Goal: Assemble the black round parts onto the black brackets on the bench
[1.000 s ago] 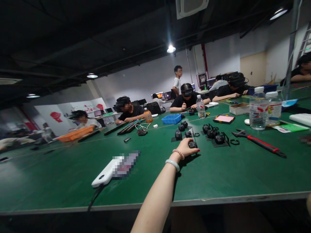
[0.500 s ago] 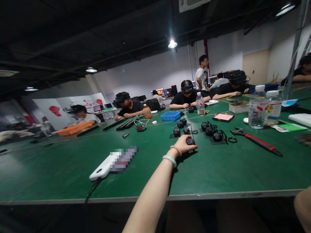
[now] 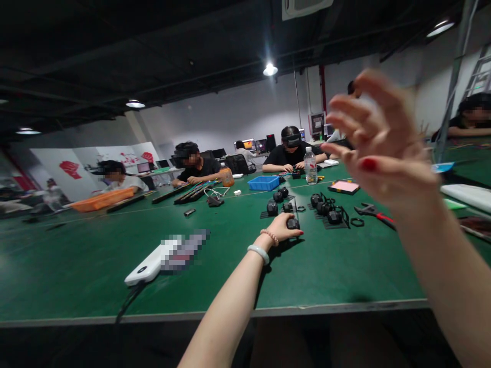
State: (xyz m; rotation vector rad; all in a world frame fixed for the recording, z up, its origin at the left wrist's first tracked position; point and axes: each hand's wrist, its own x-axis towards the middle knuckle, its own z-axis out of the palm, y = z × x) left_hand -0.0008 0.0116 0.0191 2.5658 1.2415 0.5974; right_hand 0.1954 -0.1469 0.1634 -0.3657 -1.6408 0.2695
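Observation:
My left hand, with a beaded bracelet and a pale bangle, rests on the green table and is closed around a small black part. Just beyond it lie several similar black parts on dark slotted pieces. To their right is another group of black parts, with a black ring beside it. My right hand is raised in the air at the right, close to the camera and a little blurred, its fingers apart and nothing between them.
An adjustable wrench with red handle lies partly behind my right forearm. Further back are a blue tray, a bottle and a pink-topped box. A white power bank lies at left. Several people sit across the table.
My right hand has come up into view at the right, covering the large bottles. My left hand stays on the black part. The whole view has shifted slightly.

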